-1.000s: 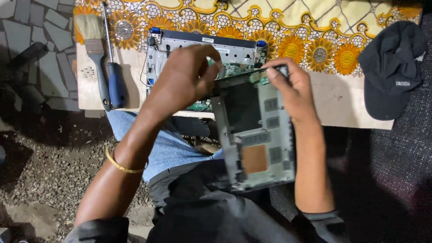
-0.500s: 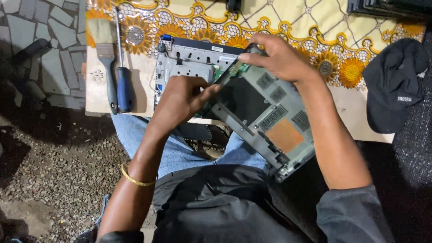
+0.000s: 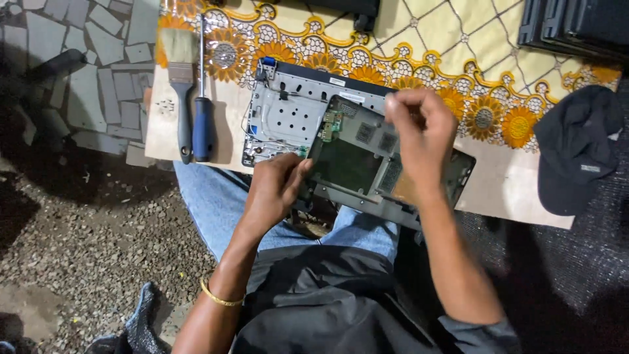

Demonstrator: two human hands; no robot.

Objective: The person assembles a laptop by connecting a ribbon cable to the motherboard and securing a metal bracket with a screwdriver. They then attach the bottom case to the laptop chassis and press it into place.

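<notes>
I hold a dark grey laptop bottom cover [image 3: 357,164] over my lap, its inner side up and tilted. My left hand [image 3: 275,187] grips its near left edge. My right hand [image 3: 419,137] is closed over its far right part, fingers pinched on the top edge. Under and behind the cover lies the open laptop chassis [image 3: 282,121], silver metal with wires and a small green board, resting on a board with a flowered cloth.
A paintbrush [image 3: 178,78] and a blue-handled screwdriver [image 3: 202,118] lie side by side at the board's left end. A dark cap [image 3: 576,147] sits on the right. Dark laptop parts [image 3: 576,26] are stacked at the far right. Gravel ground [image 3: 98,242] lies to my left.
The cover has swung from upright and lengthwise over my lap to lying across it, nearly flat. My right hand shifted along its top edge; my left hand dropped to its near left edge.
</notes>
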